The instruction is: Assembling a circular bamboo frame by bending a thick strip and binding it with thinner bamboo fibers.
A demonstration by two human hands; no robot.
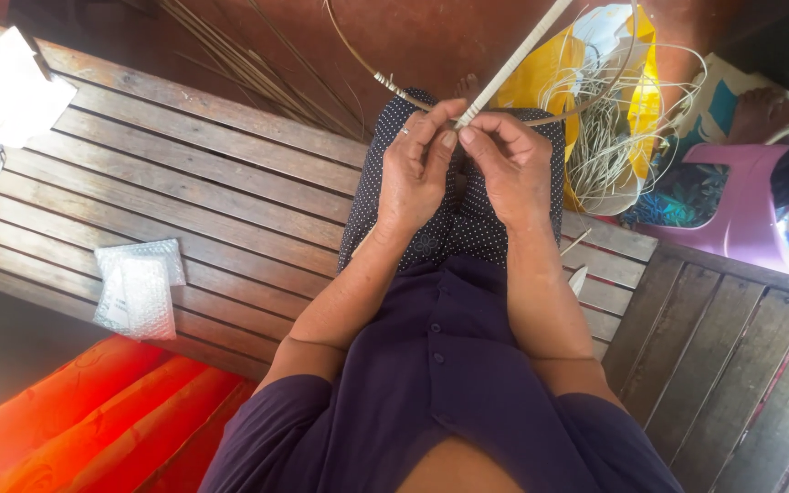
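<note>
The head camera looks down at a person who sits on a wooden slat counter [184,173]. The person wears a dark purple shirt [449,383] and dark trousers with small white dots [468,224].

Both hands are up over the knees and close together. The left hand [417,169] has its fingers [433,123] closed, pinching the low end of a pale wrapped cane stick [513,64]. The right hand [509,164] has its fingers [486,132] closed on the same end, just beside the left fingertips. The tips of both hands touch at the stick. There is a ring on the left hand.

The stick goes up and to the right from the fingers, out past the top edge. A thin bent cane hoop [367,64] curves behind the hands, and the stick meets it near the fingertips.

A yellow bag [550,73] lies past the knees, with a tangle of pale cane strips [604,137] on it. A bundle of thin brown sticks [257,73] lies on the red floor at the top.

On the counter, well apart from the hands, is a small bubble wrap pouch [139,288]. A white paper [6,91] lies in the top left corner. An orange cloth [93,420] is low on the left. A pink plastic stool [741,201] stands on the right, and another person's foot [760,110] is near it.
</note>
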